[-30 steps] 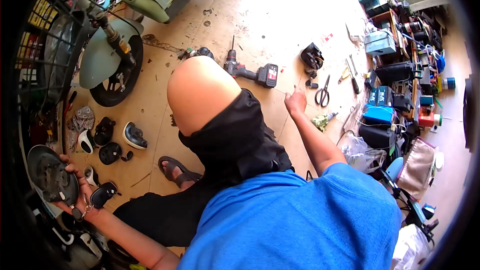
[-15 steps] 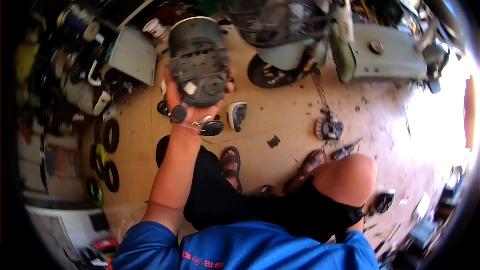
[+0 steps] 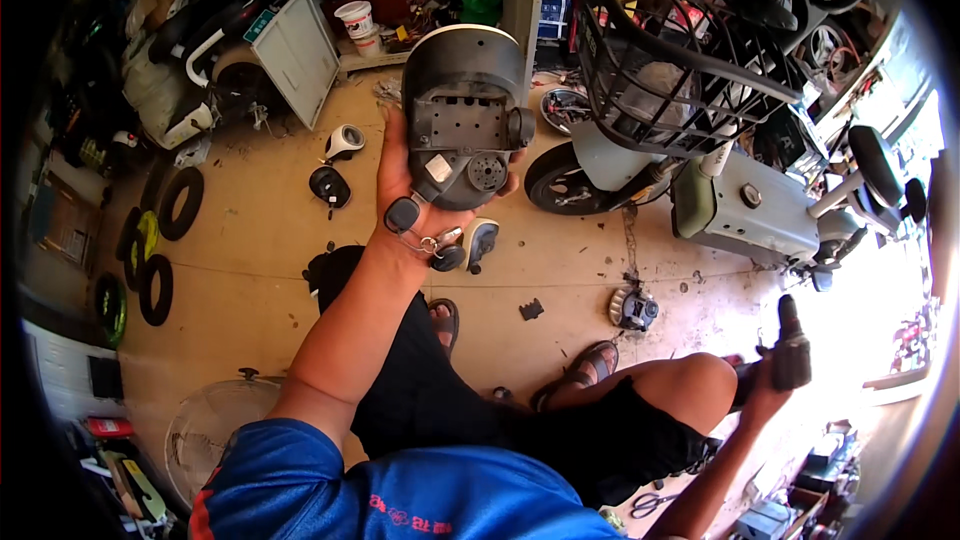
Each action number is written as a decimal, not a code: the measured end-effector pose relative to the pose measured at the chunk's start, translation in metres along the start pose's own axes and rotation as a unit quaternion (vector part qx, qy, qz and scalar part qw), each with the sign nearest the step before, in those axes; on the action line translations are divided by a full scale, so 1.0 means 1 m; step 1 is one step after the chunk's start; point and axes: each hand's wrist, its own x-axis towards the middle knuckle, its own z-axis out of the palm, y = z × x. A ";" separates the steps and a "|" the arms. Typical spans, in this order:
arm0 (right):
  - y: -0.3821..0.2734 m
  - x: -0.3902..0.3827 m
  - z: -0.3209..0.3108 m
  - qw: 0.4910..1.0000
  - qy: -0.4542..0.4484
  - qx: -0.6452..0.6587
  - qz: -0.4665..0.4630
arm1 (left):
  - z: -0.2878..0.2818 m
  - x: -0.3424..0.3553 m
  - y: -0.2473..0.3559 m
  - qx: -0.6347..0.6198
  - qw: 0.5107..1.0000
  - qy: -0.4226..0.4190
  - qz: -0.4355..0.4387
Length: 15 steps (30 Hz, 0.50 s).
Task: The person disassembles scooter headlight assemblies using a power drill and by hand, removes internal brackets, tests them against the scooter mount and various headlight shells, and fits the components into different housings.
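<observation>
My left hand (image 3: 405,225) is closed round an oval black plastic housing (image 3: 465,75), held out over my legs with holes and a round perforated part facing up. Two black key fobs (image 3: 402,215) with keys on a ring dangle at its lower edge by my palm. My right hand (image 3: 765,390) grips a cordless drill (image 3: 790,350) beside my right knee, its top end pointing away from me; part of it is lost in glare. On the floor near my left hand lie a white-and-black part (image 3: 480,240) and smaller housings (image 3: 330,187).
A grey-green scooter (image 3: 750,220) with wire basket (image 3: 650,50) stands at right front. An open metal cabinet (image 3: 290,60) is ahead. Tyres (image 3: 180,200) and a fan cage (image 3: 200,430) are at left. A motor-like part (image 3: 630,310) lies near my right foot; scissors (image 3: 650,505) and tools lie behind it.
My view has swung toward the cabinet. My left hand has lifted the housing from low at my side to in front of me. My right hand has taken hold of the drill from the floor.
</observation>
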 end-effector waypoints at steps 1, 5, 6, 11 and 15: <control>-0.026 0.019 -0.018 0.990 -0.043 0.002 -0.135 | -0.001 -0.001 0.004 -0.004 1.000 -0.005 0.004; -0.092 0.052 -0.053 0.956 -0.173 0.191 -0.142 | -0.003 -0.003 0.012 0.007 0.999 -0.017 0.038; -0.134 0.040 -0.031 0.968 -0.115 0.142 -0.174 | -0.006 -0.007 0.016 0.033 0.998 -0.001 0.051; -0.204 -0.019 0.062 0.953 -0.132 0.212 -0.173 | -0.014 -0.013 0.031 0.033 0.997 0.018 0.073; -0.273 -0.055 0.114 0.913 -0.318 0.248 -0.054 | -0.005 -0.022 0.035 0.024 0.994 0.030 0.102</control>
